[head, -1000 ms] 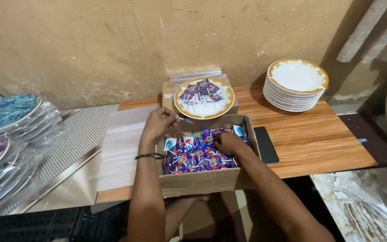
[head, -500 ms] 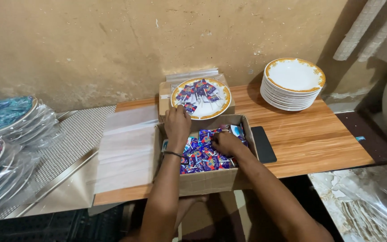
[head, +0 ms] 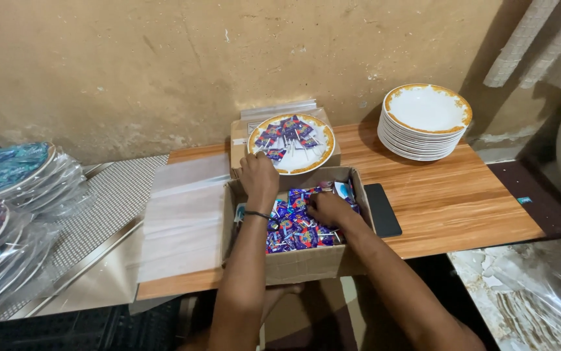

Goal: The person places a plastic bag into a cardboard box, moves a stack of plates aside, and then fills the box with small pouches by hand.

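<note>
Curling my right hand [head: 324, 207] fingers into the wrapped candies [head: 296, 227] inside the cardboard box [head: 300, 263]; can't tell if pinching one. Left hand [head: 259, 179] fisted at box's far rim, w/ filled plate [head: 291, 143] just beyond.

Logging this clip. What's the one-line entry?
left hand at gold-rimmed candy plate | right hand in cardboard box of blue-wrapped candies

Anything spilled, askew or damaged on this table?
Nothing stands out. The candies sit inside the box, both hands in it: left hand, right hand. The filled plate and the plate stack sit level.
</note>
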